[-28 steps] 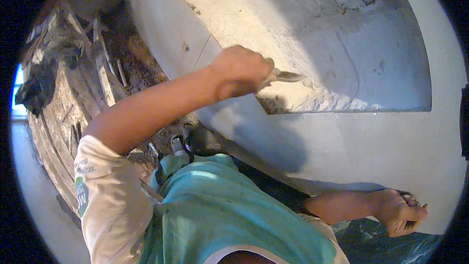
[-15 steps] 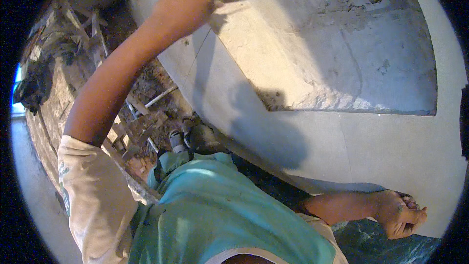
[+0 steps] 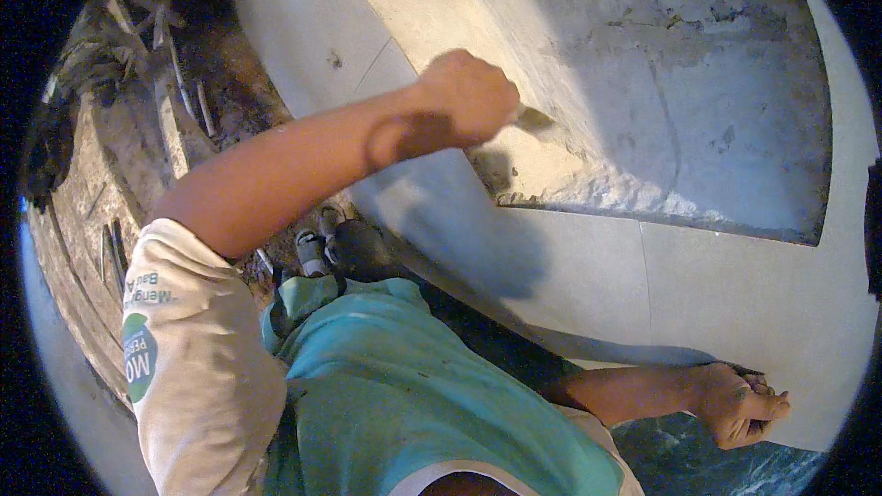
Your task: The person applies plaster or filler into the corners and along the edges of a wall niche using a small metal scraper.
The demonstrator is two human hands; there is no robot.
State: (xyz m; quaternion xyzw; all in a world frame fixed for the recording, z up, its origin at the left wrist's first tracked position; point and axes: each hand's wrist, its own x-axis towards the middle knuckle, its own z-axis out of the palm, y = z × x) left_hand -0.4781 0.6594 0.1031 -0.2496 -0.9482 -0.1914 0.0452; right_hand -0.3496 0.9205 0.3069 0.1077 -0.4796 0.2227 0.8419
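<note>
So it's 2 bare hands on this, and the left hand (image 3: 469, 99) has all the action. Its fingers are wrapped tight around the handle of a short flat blade (image 3: 535, 118) (scraper or small trowel, can't tell which, most of it is buried in the fist). The blade pokes out past the thumb side, over the brightly lit part of a rough patch (image 3: 680, 129) that looks like bare plaster or concrete. No idea if the tip is touching, tbh, the angle hides that.

The right hand (image 3: 740, 404) is well apart, low on the right, fingers curled into a loose fist. I can't see anything in it. It's right beside the smooth pale panels (image 3: 588, 266) that border the patch, with a dark green marbled surface (image 3: 726, 464) just below it.

If I had to call the step, I'd say blade work on the rough stuff, mid-stroke or between 2 strokes. Another pass would call for a firm wrist, the blade laid at a low angle, and some care along the crumbly lower border where the rough bit meets the panels. Chipping that edge is the main risk imo. Wooden planks (image 3: 101, 165) are over on the far left.
</note>
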